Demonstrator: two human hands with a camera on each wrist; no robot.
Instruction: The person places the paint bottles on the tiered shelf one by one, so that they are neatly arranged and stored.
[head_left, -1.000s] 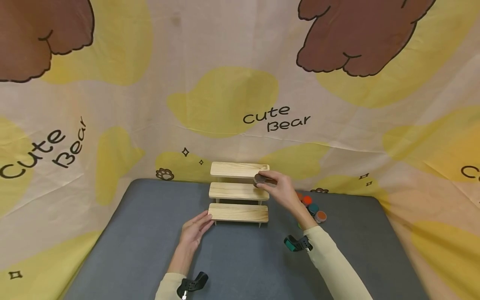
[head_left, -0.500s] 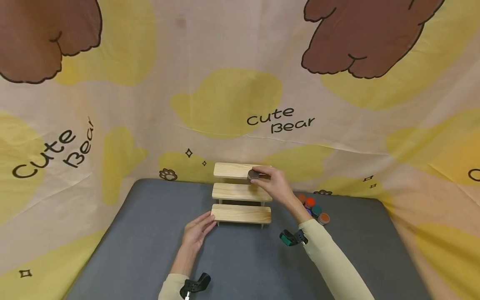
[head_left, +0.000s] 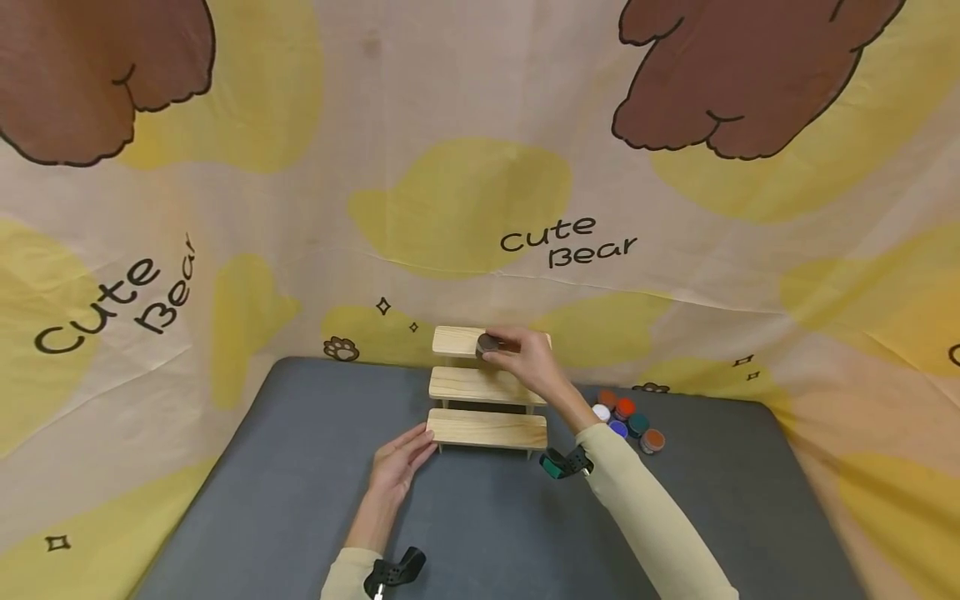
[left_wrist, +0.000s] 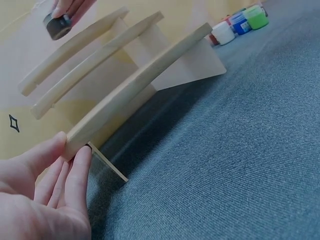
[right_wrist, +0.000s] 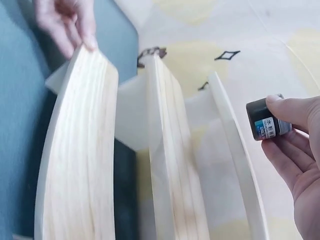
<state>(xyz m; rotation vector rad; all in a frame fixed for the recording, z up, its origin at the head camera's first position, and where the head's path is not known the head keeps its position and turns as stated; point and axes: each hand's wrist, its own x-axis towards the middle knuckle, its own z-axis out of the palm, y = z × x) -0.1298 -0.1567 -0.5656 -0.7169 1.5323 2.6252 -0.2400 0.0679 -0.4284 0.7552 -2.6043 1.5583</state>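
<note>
A three-step wooden display shelf stands against the back cloth. My left hand pinches the left end of its lowest board, thumb on top and fingers beneath, as the left wrist view shows. My right hand holds a small dark paint pot with a printed label between thumb and fingers. In the head view the pot overlaps the top board; in the left wrist view it hangs above the boards. The right hand hides the right part of the top board.
Several small paint pots stand right of the shelf on the grey-blue table, among them a white pot, a green pot and a blue pot. A printed cloth rises behind the table and along its sides.
My right hand has carried the dark paint pot leftward and slightly up, from the shelf's right end toward the middle of the top board. The left hand keeps its place on the lowest board.
</note>
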